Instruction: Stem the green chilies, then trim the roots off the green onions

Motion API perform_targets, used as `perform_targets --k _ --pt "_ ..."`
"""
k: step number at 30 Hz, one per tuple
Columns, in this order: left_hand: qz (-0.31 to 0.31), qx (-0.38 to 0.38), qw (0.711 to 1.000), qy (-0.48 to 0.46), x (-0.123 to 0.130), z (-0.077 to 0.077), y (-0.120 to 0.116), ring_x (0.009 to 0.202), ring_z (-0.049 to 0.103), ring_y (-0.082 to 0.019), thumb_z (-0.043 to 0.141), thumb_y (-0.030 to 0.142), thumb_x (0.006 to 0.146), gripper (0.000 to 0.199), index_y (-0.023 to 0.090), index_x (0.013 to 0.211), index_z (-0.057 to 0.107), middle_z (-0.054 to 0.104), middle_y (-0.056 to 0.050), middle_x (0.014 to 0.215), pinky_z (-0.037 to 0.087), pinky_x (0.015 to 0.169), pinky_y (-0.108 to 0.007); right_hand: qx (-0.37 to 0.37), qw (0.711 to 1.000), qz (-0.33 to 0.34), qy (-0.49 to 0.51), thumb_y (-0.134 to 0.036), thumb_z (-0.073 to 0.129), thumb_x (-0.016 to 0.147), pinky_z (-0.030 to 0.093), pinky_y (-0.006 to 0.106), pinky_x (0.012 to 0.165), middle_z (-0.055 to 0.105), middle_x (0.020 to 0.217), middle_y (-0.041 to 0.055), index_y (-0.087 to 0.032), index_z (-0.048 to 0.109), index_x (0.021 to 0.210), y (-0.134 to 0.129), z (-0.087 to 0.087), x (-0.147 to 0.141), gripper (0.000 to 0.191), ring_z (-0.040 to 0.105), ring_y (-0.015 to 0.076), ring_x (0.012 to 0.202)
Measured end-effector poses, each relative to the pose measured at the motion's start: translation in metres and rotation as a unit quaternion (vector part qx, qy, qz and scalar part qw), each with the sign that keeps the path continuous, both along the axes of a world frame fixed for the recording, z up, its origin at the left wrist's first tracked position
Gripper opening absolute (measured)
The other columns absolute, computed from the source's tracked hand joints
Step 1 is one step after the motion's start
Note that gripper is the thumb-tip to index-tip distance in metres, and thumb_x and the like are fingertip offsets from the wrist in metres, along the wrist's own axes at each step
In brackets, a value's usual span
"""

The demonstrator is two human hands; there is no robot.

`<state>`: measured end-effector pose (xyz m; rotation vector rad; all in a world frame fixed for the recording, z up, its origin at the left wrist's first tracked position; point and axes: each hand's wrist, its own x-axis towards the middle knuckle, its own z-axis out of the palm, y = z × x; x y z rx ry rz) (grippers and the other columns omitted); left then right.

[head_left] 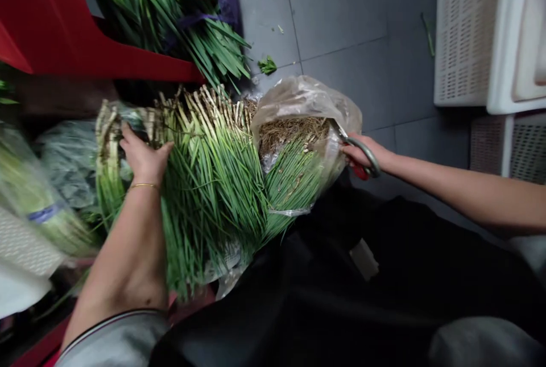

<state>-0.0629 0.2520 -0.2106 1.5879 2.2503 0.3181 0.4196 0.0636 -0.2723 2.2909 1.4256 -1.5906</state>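
— How is the scene lit?
— Soft, even light is cast from above; the grey floor tiles (341, 14) are evenly lit, without glare. A dull sheen is seen on the plastic bag (307, 99).
— And shadows?
— Deep shadow is found under the red stool (51, 25) and across the dark apron (362, 287).
— Sharpness?
— The green onions (213, 185) are rendered fairly clearly; the left edge is smeared by motion blur, and lines are bent towards the corners.
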Motion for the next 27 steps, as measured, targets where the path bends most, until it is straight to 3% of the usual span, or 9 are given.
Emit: perform_targets --k 2,5,9,12,14,16,19,23,27 --pt "0.02 0.047 0.996 0.075 0.021 -0.024 -0.017 0.141 0.031 -0.041 0.091 0.029 0.056 0.11 0.007 0.143 0.026 0.035 -0.02 0.148 0.021 0.118 -0.059 0.014 0.999 -0.044 -0.004 -0.033 0.053 0.087 0.047 0.027 0.052 0.063 0.06 -0.0003 -0.02 0.055 0.103 -0.008 0.007 0.016 0.021 0.06 0.0176 0.051" --pt "-0.122 0.179 0.975 0.04 0.087 -0.046 -0.08 0.144 0.03 -0.031 0.074 0.023 0.075 0.083 0.006 0.144 0.031 0.038 -0.02 0.15 0.018 0.121 -0.049 0.031 0.996 -0.086 0.015 -0.035 0.055 0.086 0.049 0.029 0.054 0.064 0.065 0.0005 -0.019 0.053 0.112 -0.017 0.018 0.028 0.03 0.062 0.0187 0.053" --pt "-0.324 -0.163 0.927 -0.092 0.187 -0.091 -0.166 0.135 0.045 -0.033 0.073 0.036 0.077 0.078 0.004 0.14 0.04 0.049 -0.027 0.141 0.033 0.114 -0.042 0.028 0.988 -0.12 0.094 -0.035 0.053 0.086 0.051 0.03 0.055 0.063 0.069 0.0 -0.02 0.052 0.114 -0.018 0.028 0.018 0.032 0.062 0.0178 0.054" --pt "-0.252 -0.304 0.918 -0.029 0.227 -0.13 -0.196 0.126 0.053 -0.037 0.075 0.044 0.073 0.091 -0.002 0.141 0.035 0.054 -0.033 0.131 0.041 0.105 -0.043 0.027 0.99 -0.08 0.113 -0.034 0.051 0.086 0.05 0.029 0.055 0.063 0.068 -0.0005 -0.02 0.051 0.116 -0.016 0.034 0.007 0.033 0.062 0.0178 0.055" --pt "-0.201 -0.353 0.913 -0.04 0.237 -0.14 -0.201 0.114 0.062 -0.035 0.074 0.042 0.074 0.082 0.0 0.137 0.042 0.062 -0.029 0.121 0.047 0.096 -0.04 0.032 0.996 -0.024 0.083 -0.034 0.052 0.085 0.049 0.029 0.056 0.062 0.065 -0.0011 -0.02 0.051 0.114 -0.014 0.037 0.004 0.032 0.061 0.0179 0.054" --pt "-0.174 -0.406 0.889 -0.119 0.239 -0.131 -0.198 0.097 0.069 -0.027 0.071 0.032 0.075 0.057 0.005 0.123 0.056 0.07 -0.019 0.108 0.052 0.083 -0.032 0.035 0.997 0.03 0.057 -0.035 0.051 0.085 0.049 0.029 0.058 0.061 0.062 -0.001 -0.019 0.052 0.11 -0.012 0.04 0.005 0.03 0.061 0.0183 0.054" --pt "-0.194 -0.429 0.86 -0.197 0.221 -0.092 -0.18 0.075 0.068 -0.02 0.066 0.023 0.074 0.029 0.009 0.1 0.066 0.073 -0.009 0.088 0.051 0.066 -0.026 0.04 0.996 0.062 0.051 -0.037 0.05 0.086 0.049 0.029 0.061 0.062 0.064 0.0007 -0.019 0.053 0.107 -0.005 0.042 0.009 0.028 0.062 0.0193 0.058" --pt "-0.313 -0.319 0.895 0.01 0.168 -0.04 -0.155 0.075 0.066 -0.027 0.065 0.028 0.074 0.032 0.012 0.102 0.066 0.069 -0.009 0.08 0.05 0.069 -0.034 0.065 0.997 -0.002 0.031 -0.041 0.049 0.088 0.051 0.031 0.063 0.065 0.071 0.0021 -0.019 0.051 0.119 0.003 0.037 0.015 0.037 0.063 0.02 0.06" --pt "-0.393 -0.235 0.871 0.177 0.138 -0.043 -0.185 0.093 0.064 -0.032 0.054 0.022 0.083 0.046 0.005 0.126 0.056 0.066 -0.02 0.099 0.049 0.078 -0.04 0.071 0.995 -0.051 0.047 -0.045 0.048 0.088 0.053 0.033 0.063 0.067 0.077 0.0033 -0.02 0.049 0.124 0.004 0.021 0.017 0.043 0.064 0.0201 0.062"
